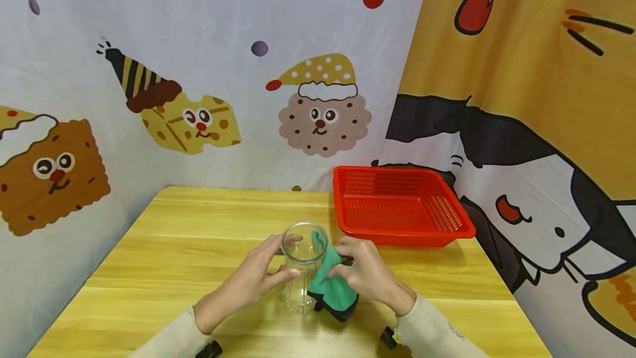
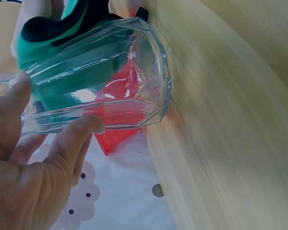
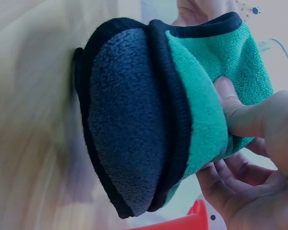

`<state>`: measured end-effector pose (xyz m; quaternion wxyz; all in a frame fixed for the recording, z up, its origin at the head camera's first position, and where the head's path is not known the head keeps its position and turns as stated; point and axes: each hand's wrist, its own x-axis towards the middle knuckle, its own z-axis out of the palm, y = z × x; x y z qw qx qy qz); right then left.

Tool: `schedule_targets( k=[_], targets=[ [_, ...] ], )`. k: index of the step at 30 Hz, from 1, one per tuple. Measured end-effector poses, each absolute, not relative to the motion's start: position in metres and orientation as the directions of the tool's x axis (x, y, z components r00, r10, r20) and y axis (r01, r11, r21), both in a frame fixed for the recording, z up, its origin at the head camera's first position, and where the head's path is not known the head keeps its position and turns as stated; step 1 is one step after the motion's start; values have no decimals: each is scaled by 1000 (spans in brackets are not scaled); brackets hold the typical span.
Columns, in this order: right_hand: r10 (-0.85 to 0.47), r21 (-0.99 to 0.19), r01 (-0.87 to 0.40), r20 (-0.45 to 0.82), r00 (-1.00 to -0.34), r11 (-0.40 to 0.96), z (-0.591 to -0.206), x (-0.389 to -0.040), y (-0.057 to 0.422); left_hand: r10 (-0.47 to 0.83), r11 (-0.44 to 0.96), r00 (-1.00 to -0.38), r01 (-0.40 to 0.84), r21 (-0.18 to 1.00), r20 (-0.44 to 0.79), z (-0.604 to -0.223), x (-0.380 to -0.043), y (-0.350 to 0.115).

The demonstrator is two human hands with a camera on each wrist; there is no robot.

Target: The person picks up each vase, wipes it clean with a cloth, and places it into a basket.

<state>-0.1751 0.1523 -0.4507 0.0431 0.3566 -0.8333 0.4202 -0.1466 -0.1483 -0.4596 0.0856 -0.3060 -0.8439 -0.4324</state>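
Note:
A clear glass jar (image 1: 300, 287) with faceted sides and a round rim stands upright on the table. My left hand (image 1: 250, 276) holds it from the left, thumb on the near side and fingers round the far side below the rim. In the left wrist view the fingers of the left hand (image 2: 43, 167) lie along the glass (image 2: 101, 81). My right hand (image 1: 370, 272) pinches a folded microfibre cloth (image 1: 334, 286), green on one face, dark grey on the other, with black edging. That cloth (image 3: 129, 115) hangs against the jar's right side, its lower corner close over the table.
A red perforated plastic basket (image 1: 397, 235) sits at the back right of the wooden table (image 1: 199, 236), behind my right hand. Cartoon-printed curtains (image 1: 208, 26) close off the back and both sides.

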Motion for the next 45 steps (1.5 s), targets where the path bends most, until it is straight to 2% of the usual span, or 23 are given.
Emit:
schedule_targets(
  k=[8, 29, 45],
  targets=[
    [-519, -687, -624, 403, -754, 372, -442, -175, 150, 443, 455, -797, 594, 663, 410, -458, -147, -149],
    [-388, -819, -508, 391, -835, 266, -436, -171, 145, 451, 466, -794, 599, 651, 408, -455, -148, -152],
    [-390, -798, -534, 414, -823, 279, -435, -169, 156, 477, 441, -808, 562, 700, 347, -450, -144, -154]
  ],
)
